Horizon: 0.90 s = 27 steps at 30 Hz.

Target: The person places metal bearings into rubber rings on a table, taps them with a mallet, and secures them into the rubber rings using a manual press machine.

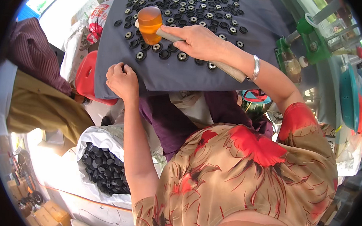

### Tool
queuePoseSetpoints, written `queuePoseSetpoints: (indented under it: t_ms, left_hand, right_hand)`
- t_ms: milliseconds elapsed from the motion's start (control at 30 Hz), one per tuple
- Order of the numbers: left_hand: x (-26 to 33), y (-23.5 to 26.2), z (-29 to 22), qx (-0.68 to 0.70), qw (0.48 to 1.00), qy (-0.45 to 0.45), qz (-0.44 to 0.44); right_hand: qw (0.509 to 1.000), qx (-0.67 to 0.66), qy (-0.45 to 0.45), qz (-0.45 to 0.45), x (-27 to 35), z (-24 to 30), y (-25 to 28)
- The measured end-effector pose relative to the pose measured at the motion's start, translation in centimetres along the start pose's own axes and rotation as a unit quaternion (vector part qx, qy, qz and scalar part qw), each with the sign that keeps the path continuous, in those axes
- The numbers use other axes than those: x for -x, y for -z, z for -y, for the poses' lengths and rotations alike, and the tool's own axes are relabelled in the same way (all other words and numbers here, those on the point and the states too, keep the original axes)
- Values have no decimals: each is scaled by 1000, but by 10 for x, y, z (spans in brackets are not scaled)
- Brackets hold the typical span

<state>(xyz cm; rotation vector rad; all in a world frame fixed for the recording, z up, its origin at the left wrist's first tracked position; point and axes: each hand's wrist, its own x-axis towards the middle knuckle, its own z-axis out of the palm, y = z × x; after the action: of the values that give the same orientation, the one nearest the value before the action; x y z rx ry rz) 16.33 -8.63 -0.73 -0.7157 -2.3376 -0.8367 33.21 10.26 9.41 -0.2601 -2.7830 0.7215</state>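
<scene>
My right hand (199, 42) grips the pale wooden handle of a mallet, its forefinger stretched along it toward the head. The mallet's head (150, 25) is a see-through amber cylinder, over the left part of the dark grey cloth-covered table (178, 78). Around and beyond it lie many small black round parts, a number of them with a silvery ring in the middle, such as this ringed part (182, 56). At the table's near left corner rests my left hand (122, 80), fingers curled under; whatever they may hold is hidden.
A white sack (83, 149) of black pieces stands on the floor at my left. A red stool (86, 76) is beside the table's left edge. Green machinery (313, 46) stands at the right, near a teal basin (349, 97). Cartons (48, 214) are at the lower left.
</scene>
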Motion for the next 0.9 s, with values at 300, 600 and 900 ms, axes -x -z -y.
queuePoseSetpoints:
  t_ms: [300, 600, 900]
  left_hand:
    - [1, -4, 5, 7, 1000, 4, 1]
    - [4, -4, 8, 6, 1000, -8, -8]
    - [2, -6, 8, 8, 1000, -8, -4]
  right_hand:
    - [996, 29, 81, -4, -15, 15, -13]
    - [996, 21, 83, 16, -25, 26, -26]
    - [997, 29, 69, -10, -30, 13, -25]
